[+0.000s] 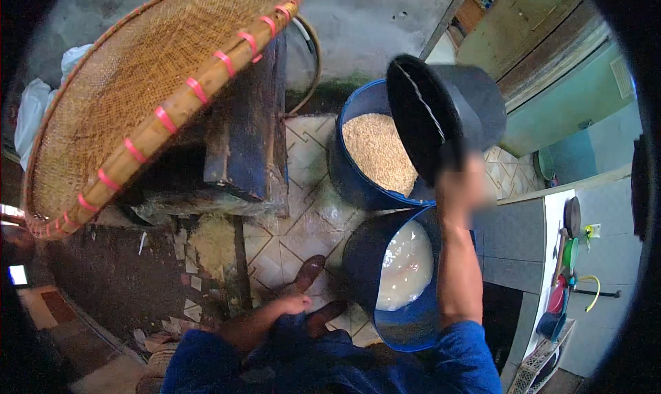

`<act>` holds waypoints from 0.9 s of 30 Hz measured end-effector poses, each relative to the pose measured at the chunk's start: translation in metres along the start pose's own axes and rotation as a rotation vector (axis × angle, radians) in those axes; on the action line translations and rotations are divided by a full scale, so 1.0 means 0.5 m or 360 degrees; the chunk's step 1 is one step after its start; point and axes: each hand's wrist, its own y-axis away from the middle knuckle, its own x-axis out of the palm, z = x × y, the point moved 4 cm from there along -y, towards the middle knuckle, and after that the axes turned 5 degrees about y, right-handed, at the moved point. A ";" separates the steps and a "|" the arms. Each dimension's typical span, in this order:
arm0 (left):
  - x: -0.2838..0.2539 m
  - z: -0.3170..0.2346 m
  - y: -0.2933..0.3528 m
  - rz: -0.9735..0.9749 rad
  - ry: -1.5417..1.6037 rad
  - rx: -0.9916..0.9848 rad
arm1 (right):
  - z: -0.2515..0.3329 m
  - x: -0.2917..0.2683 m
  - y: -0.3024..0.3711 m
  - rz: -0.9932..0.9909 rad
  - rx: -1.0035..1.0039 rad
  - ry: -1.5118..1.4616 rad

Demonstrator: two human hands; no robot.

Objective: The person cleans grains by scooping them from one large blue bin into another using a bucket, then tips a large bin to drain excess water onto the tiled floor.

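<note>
My right hand (463,182), its fingers blurred, grips a black bucket (421,111) near its rim. The bucket is tipped on its side, with a pale wire or cord across its mouth. Below its mouth stands a blue drum (344,177) partly filled with pale beans or grains (375,146). Closer to me, under my right forearm, another blue drum (406,328) contains cloudy whitish liquid (405,273). My left hand (296,304) rests by my knee with its fingers curled, and I see nothing in it.
A large woven tray (165,70) with pink ties leans over a dark wooden bench (237,139) at left. Patterned tiles (289,242) cover the floor by my feet. To the right, a tiled counter (509,229) borders the drums, with utensils (564,284) along it.
</note>
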 end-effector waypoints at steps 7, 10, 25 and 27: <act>-0.041 -0.170 -0.155 -0.0561 0.0076 -0.0351 | -0.146 -0.227 0.288 -0.0058 0.0876 -0.0057; -0.076 -0.289 -0.258 -0.0759 0.0228 -0.0397 | -0.184 -0.338 0.381 -0.0168 0.1198 0.0134; -0.040 -0.410 -0.506 -0.1610 0.0054 -0.0270 | -0.500 -0.234 0.858 0.0627 0.1627 0.0842; -0.036 -0.409 -0.504 -0.1614 0.0029 -0.0290 | -0.545 -0.164 0.908 0.0981 0.1760 0.0878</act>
